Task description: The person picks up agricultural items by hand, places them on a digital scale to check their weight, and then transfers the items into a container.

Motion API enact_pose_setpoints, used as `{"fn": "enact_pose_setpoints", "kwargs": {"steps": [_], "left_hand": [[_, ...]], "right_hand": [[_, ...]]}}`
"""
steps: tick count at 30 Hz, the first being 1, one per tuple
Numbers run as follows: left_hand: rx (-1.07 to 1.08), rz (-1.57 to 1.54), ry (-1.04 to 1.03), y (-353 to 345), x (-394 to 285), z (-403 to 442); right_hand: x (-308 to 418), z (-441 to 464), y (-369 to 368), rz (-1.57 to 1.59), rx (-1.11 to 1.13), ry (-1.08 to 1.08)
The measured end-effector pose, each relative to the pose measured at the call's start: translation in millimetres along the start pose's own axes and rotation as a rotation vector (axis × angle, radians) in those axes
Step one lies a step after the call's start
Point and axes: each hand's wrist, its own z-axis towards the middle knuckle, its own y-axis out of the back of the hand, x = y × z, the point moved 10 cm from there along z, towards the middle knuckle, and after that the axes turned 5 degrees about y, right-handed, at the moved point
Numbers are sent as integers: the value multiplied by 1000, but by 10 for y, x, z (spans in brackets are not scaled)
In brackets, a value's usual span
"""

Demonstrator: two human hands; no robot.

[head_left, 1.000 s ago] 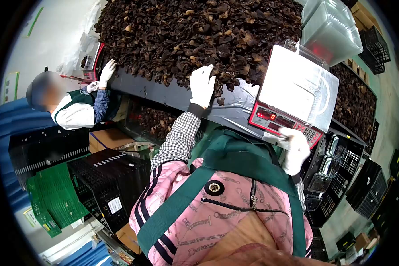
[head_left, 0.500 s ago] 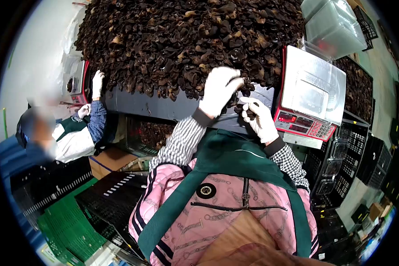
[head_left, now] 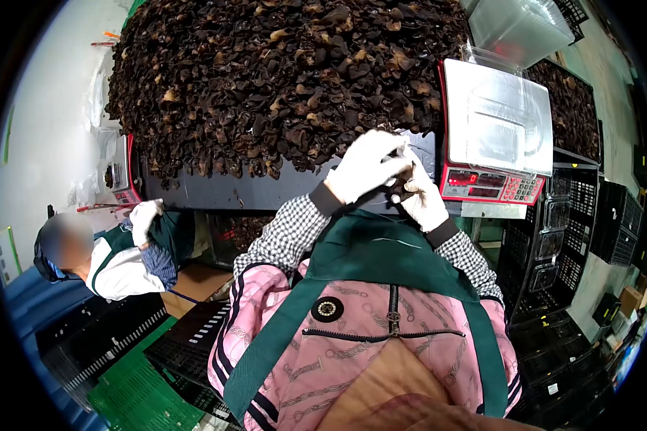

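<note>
Left to right, the person's left hand (head_left: 363,169) bends its fingers inward, its hold unclear, toward the dark mushroom piece (head_left: 407,176) lying just rightward, long axis indistinct, within the right hand's (head_left: 423,201) curled, gripping fingers, the hands closer together than half a second ago.

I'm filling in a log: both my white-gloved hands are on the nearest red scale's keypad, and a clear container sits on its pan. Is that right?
No: in the head view, your left hand and right hand are close together in front of the dark heap, not on the keypad. The clear container is on the pan.
</note>
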Motion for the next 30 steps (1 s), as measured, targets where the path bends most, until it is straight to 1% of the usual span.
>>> {"fn": "enact_pose_setpoints", "kwargs": {"steps": [1,2,3,5,6,8,10,11,12,13,14,15,17,18,19,21,22,23,24,25,27,28,29,30], "left_hand": [[-47,75,-34,8,27,121],[-35,92,-58,15,89,297],[-124,266,-102,10,135,432],[-184,531,-152,-62,161,678],[-194,549,-183,-121,234,737],[-207,588,-247,-270,385,755],[-234,454,-222,-81,336,731],[-263,382,-204,32,296,673],[-330,338,-162,156,229,583],[-335,175,-57,227,293,502],[-292,7,77,224,369,418],[-248,-163,209,212,394,337],[-115,-162,132,159,51,231],[7,-68,42,43,-110,200],[151,-53,42,-45,-263,171],[229,-180,12,-181,-277,172],[406,-238,182,-139,-303,301],[368,-408,329,-131,-12,377],[172,-309,264,-8,147,590],[-22,-210,198,100,258,780],[-197,173,194,74,414,1089],[-205,289,184,-32,453,1231],[-212,405,172,-125,461,1344],[-100,512,249,-260,527,1445]], "right_hand": [[-10,0,-10,31,-3,-30],[8,3,-43,9,9,-51],[-11,1,-25,-7,17,-65],[-58,-8,34,-45,34,-94],[-47,-23,-12,-44,75,-78],[-19,-66,-55,-55,20,-94],[13,-87,-18,-38,-46,-113],[12,-69,4,14,-28,-110],[-14,-49,64,66,-10,-108],[-15,-38,49,119,8,-108],[-12,-22,71,62,-1,-117],[39,-17,-6,75,-8,-99],[132,-5,-171,97,-21,-58],[132,33,-144,157,-31,3],[167,52,-165,171,19,36],[130,72,34,167,-158,5],[203,58,-37,78,-134,9],[302,23,-118,-10,-112,15],[398,-34,-179,-96,-190,12],[477,-67,-219,-143,-180,40],[731,-161,-341,-305,-179,154],[904,-207,-423,-402,-182,186],[1131,-272,-499,-552,-230,276],[1371,-350,-538,-684,-269,363]]}}
